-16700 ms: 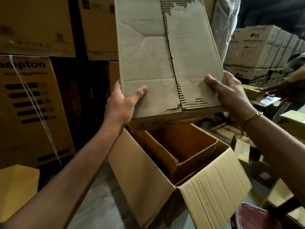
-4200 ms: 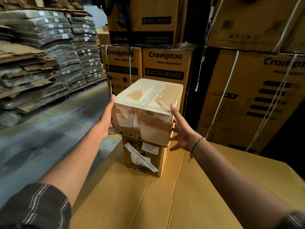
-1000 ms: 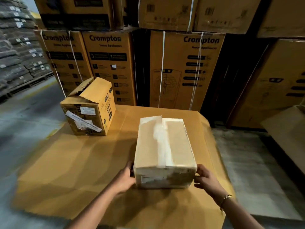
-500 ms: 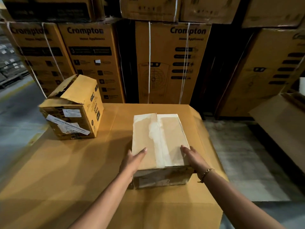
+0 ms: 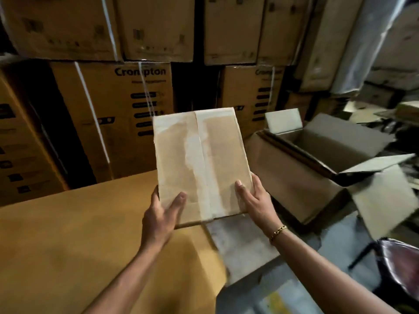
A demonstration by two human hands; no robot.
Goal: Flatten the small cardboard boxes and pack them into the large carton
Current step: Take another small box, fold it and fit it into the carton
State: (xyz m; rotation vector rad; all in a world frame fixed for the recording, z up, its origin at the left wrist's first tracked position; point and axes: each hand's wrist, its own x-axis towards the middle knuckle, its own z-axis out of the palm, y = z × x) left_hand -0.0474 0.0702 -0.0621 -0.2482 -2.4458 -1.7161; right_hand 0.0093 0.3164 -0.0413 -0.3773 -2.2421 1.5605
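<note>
- Large carton (image 5: 283, 189): open-topped, flaps spread
- Small box (image 5: 201, 164): taped shut, not yet flattened, held aloft just left of the carton
- Left hand (image 5: 161, 214), right hand (image 5: 254, 200): each clasps a near corner, thumb on top
- Step, as judged: flattening; next move calls for splitting the tape seam

The word "Crompton" is standing out in dark letters near the top of a strapped brown carton (image 5: 127, 114) in the far stack, left of centre. A white strap (image 5: 145, 87) is crossing its middle letters. A smaller line just under the name is blurring past reading. Right of the dark gap, a second carton (image 5: 247, 96) is showing a similar wordmark at its top, but it is coming through only as a smear. Small printed marks on the upper row of cartons (image 5: 156, 28) are showing only as blurred smudges.
</note>
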